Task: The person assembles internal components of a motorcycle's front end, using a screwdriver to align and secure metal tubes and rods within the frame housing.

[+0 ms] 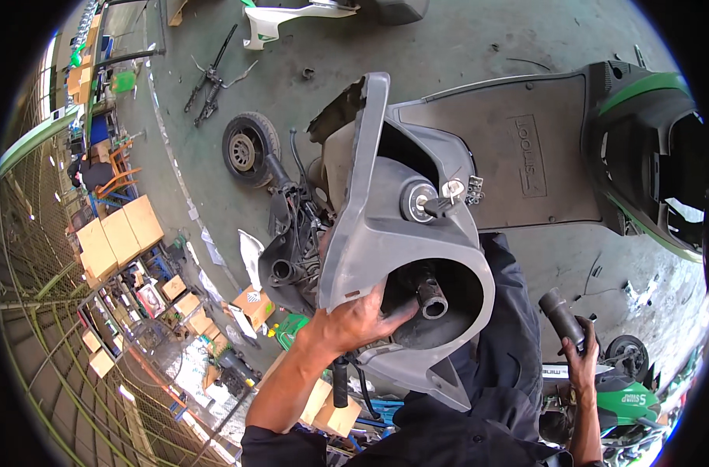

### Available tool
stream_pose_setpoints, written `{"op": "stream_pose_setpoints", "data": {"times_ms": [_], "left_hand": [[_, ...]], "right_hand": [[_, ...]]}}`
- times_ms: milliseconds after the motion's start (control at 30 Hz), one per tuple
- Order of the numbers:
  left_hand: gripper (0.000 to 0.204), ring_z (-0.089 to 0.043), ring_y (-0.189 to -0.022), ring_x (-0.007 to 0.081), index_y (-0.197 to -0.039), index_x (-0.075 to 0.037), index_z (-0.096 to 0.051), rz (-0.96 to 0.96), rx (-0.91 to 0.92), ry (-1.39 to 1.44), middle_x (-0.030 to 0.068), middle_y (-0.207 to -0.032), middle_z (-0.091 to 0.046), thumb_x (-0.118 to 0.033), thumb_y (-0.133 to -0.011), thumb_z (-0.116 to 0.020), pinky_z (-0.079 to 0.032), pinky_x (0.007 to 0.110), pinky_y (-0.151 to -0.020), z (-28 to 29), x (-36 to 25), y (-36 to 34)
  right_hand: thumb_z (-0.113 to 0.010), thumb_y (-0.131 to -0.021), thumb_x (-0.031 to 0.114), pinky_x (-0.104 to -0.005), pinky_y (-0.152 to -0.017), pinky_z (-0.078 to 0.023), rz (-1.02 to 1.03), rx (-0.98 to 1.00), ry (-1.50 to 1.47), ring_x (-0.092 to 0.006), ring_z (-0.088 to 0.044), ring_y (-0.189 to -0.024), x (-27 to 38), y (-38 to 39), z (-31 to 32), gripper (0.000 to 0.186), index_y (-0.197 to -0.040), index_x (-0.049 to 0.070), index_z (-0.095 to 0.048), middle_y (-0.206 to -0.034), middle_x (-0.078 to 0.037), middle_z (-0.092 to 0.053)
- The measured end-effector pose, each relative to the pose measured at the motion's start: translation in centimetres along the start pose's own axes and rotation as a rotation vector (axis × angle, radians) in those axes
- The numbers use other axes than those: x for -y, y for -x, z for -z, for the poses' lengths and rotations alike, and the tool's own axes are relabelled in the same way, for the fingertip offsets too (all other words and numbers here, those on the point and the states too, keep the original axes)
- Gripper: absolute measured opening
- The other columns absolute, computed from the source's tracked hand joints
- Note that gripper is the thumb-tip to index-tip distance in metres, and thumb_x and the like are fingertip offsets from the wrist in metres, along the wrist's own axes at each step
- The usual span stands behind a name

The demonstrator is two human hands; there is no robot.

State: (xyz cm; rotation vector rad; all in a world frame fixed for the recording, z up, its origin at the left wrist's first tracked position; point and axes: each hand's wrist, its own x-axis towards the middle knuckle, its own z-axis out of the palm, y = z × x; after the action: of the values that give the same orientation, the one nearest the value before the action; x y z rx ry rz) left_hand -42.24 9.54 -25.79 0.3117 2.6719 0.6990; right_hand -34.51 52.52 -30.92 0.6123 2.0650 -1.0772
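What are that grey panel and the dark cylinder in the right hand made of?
The grey panel looks like matte moulded plastic: thin edges, smooth curves. The dark cylinder could be plastic or metal; its dull sheen leaves that open.

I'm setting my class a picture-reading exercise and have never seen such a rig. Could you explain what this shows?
There is no robot: the left grip and right grip are one person's bare hands. The only picture comes from a wide fisheye camera on that person's head, looking down, so straight edges curve. The left grip clasps a large grey panel; its fingers are mostly hidden behind it. The right grip holds a dark tube. On the floor are a wheel and a white panel; cardboard boxes stand at the left.
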Motion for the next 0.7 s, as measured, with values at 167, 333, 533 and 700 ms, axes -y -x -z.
{"op": "stream_pose_setpoints", "data": {"times_ms": [167, 333, 533, 700], "left_hand": [[0.077, -0.064, -0.105, 0.0315, -0.127, 0.002, -0.048, 0.014, -0.082, 0.005, 0.0188, -0.113, -0.063, -0.026, -0.066, -0.084, -0.053, 0.036, -0.088, -0.8, -0.4, 0.9], [0.079, -0.063, -0.107, 0.0303, -0.130, 0.003, -0.047, 0.037, 0.049, 0.042, 0.0208, -0.119, -0.060, -0.027, -0.067, -0.083, -0.053, 0.035, -0.088, -0.2, -0.8, -0.1], [0.078, -0.065, -0.105, 0.0285, -0.129, 0.005, -0.048, 0.028, 0.024, -0.009, 0.0197, -0.118, -0.061, -0.027, -0.067, -0.084, -0.054, 0.033, -0.086, -1.0, -1.0, 0.3], [0.075, -0.068, -0.097, 0.0282, -0.126, 0.004, -0.052, 0.047, -0.043, 0.017, 0.0173, -0.115, -0.064, -0.028, -0.066, -0.084, -0.056, 0.033, -0.082, -1.5, -1.3, 0.0]], "right_hand": [[-0.067, -0.083, 0.026, -0.0321, -0.062, -0.050, 0.026, 0.005, 0.019, -0.0184, -0.058, -0.074, -0.9, -1.4, 1.3, 0.051, -0.122, -0.003, -0.050, -0.097, -0.015, -0.060], [-0.067, -0.084, 0.026, -0.0325, -0.065, -0.051, -0.026, 0.021, 0.026, -0.0193, -0.059, -0.081, -1.0, -1.8, 1.7, 0.051, -0.123, -0.002, -0.051, -0.102, -0.015, -0.061], [-0.068, -0.084, 0.028, -0.0332, -0.063, -0.051, -0.016, 0.086, 0.047, -0.0196, -0.060, -0.078, 0.0, -1.9, 1.6, 0.052, -0.123, -0.003, -0.050, -0.102, -0.016, -0.061], [-0.068, -0.083, 0.028, -0.0338, -0.063, -0.051, -0.011, 0.090, 0.070, -0.0205, -0.061, -0.077, 1.0, -1.9, 1.1, 0.053, -0.123, -0.003, -0.049, -0.102, -0.017, -0.061]]}}
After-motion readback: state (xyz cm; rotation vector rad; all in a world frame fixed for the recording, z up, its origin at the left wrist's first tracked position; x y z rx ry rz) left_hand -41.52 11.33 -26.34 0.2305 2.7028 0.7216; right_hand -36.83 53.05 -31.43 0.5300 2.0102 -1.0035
